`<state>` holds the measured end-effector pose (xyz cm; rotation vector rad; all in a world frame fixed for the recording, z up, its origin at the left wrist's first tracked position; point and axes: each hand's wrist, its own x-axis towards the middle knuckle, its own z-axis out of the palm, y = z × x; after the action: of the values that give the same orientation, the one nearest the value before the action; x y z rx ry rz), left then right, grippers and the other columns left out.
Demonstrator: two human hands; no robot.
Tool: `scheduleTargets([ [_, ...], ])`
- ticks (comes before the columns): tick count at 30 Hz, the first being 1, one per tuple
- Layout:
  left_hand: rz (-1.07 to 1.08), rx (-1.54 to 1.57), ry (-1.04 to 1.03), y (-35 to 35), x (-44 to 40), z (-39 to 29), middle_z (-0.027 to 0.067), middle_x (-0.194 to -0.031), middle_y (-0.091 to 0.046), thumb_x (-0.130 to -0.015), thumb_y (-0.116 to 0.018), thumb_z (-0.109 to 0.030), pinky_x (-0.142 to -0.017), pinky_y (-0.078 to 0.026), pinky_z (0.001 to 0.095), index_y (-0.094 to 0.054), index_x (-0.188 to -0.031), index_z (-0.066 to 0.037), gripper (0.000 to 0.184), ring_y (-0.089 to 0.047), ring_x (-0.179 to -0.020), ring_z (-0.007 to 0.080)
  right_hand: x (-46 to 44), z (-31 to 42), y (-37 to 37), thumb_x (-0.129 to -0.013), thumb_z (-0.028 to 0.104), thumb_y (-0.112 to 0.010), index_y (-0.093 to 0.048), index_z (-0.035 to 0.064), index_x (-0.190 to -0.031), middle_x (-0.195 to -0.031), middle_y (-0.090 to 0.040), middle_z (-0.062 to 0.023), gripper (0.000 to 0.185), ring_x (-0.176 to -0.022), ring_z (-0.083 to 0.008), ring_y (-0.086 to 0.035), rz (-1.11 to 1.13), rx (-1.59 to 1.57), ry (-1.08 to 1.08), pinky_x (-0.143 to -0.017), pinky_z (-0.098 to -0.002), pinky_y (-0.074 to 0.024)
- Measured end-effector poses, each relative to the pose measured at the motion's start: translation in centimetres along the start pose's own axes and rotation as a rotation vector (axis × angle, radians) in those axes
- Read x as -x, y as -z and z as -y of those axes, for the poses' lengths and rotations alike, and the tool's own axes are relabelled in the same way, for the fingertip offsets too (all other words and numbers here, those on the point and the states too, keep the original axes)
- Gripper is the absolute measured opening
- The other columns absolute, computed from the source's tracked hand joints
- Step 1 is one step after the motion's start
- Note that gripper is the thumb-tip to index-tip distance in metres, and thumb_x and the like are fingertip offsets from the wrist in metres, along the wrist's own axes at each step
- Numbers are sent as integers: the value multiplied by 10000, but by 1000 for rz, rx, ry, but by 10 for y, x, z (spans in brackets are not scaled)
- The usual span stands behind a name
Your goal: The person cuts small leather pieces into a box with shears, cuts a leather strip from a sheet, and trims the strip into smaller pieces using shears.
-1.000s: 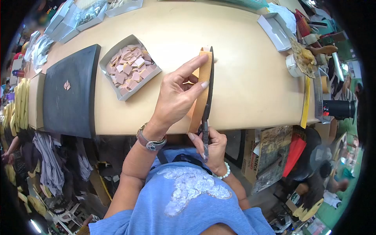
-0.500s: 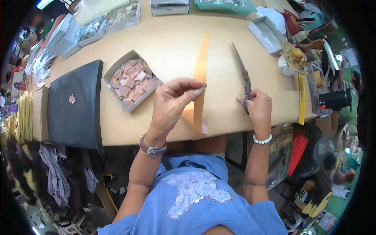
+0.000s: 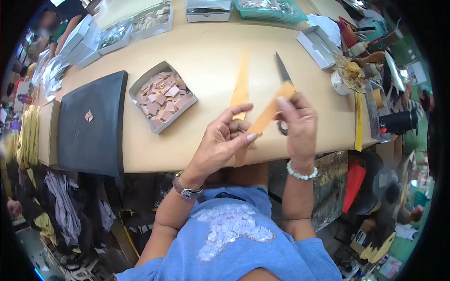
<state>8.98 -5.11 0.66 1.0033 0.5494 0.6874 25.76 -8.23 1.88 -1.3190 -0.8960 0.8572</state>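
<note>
An orange strip (image 3: 265, 115) slants upward to the right between my two hands. My left hand (image 3: 218, 143) pinches its lower part between thumb and fingers, close to the table's front edge. At the upper end, my right hand (image 3: 300, 122), a little blurred, grips the strip with thumb and fingers. Scissors (image 3: 283, 68) lie on the table behind my right hand, blades pointing away; much of their handle is hidden. Another stretch of orange strip (image 3: 240, 84) lies on the table beyond my left hand; whether it joins the held piece I cannot tell.
Left of my hands stands an open box (image 3: 190, 105) of small pinkish-brown square pieces. Further left, a black board (image 3: 93, 136) carries a few small pieces. Boxes and a teal basket (image 3: 269, 18) line the far edge. A white box (image 3: 318, 47) and a yellow strip (image 3: 358, 124) are at right.
My right hand has let go of the scissors and moved to the strip's upper end. The strip has swung from nearly upright to a rightward slant. My left hand sits slightly lower.
</note>
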Motion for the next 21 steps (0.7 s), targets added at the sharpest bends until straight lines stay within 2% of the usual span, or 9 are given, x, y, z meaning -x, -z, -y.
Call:
scheduleTargets([
  [3, 65, 80, 214, 8, 18, 2, 100, -952, -614, -836, -561, -23, -704, -506, 242, -378, -1251, 48, 459, -612, -835, 135, -7, -2, 25, -862, 127, -513, -555, 8, -893, -805, -604, -76, 130, -709, -135, -591, -152, -323, 90, -632, -233, -471],
  [4, 81, 52, 219, 11, 24, 1, 105, -937, -631, -832, -568, -31, -675, -507, 217, -456, -1186, 63, 383, -614, -844, 132, -6, -1, 32, -863, 141, -501, -547, 1, -917, -828, -605, -94, 158, -733, -157, -595, -215, -360, 68, -647, -253, -474],
  [6, 55, 22, 252, 17, 31, 6, 70, -902, -626, -834, -577, -48, -659, -506, 200, -507, -1145, 51, 334, -593, -789, 88, -4, -2, 43, -865, 171, -475, -531, -13, -963, -874, -606, -131, 216, -780, -199, -602, -342, -434, 19, -675, -291, -480],
  [8, 5, 31, 250, 25, 38, 12, 57, -860, -633, -831, -593, -71, -653, -501, 190, -580, -1043, 44, 241, -584, -752, 63, -3, -9, 57, -858, 192, -471, -539, -18, -954, -894, -607, -148, 242, -830, -222, -596, -348, -545, -1, -724, -327, -476],
  [11, -115, -225, 444, 40, 46, 4, 68, -863, -635, -819, -610, -67, -674, -493, 192, -590, -998, 45, 212, -587, -739, 65, 0, -29, 88, -831, 175, -484, -551, -25, -920, -904, -608, -145, 230, -897, -237, -578, -255, -731, 1, -793, -354, -464],
  [12, -176, -171, 323, 47, 50, 15, 66, -840, -632, -806, -625, -59, -654, -485, 183, -592, -974, 41, 199, -584, -723, 61, 0, -35, 95, -828, 170, -487, -553, -24, -905, -893, -608, -140, 219, -898, -236, -576, -232, -772, 14, -795, -352, -465],
  [17, -250, -206, 304, 72, 63, 11, 39, -823, -618, -782, -640, -54, -636, -485, 173, -552, -1054, 19, 295, -586, -707, 56, -2, -37, 90, -830, 152, -489, -467, 23, -776, -749, -476, -64, 141, -810, -206, -535, -61, -998, 17, -788, -352, -468],
  [18, -274, -204, 308, 76, 65, 11, 41, -835, -614, -782, -636, -48, -646, -488, 176, -536, -1080, 20, 322, -587, -713, 57, -2, -34, 85, -840, 158, -486, -437, 44, -766, -742, -423, -46, 145, -766, -186, -503, -49, -930, 28, -783, -336, -459],
  [21, -309, -168, 291, 86, 74, 8, 57, -886, -600, -780, -605, -13, -683, -492, 189, -422, -1218, 22, 476, -582, -757, 65, 2, -22, 65, -850, 182, -485, -454, 53, -797, -753, -441, -43, 143, -741, -170, -486, 64, -649, 89, -798, -323, -441],
])
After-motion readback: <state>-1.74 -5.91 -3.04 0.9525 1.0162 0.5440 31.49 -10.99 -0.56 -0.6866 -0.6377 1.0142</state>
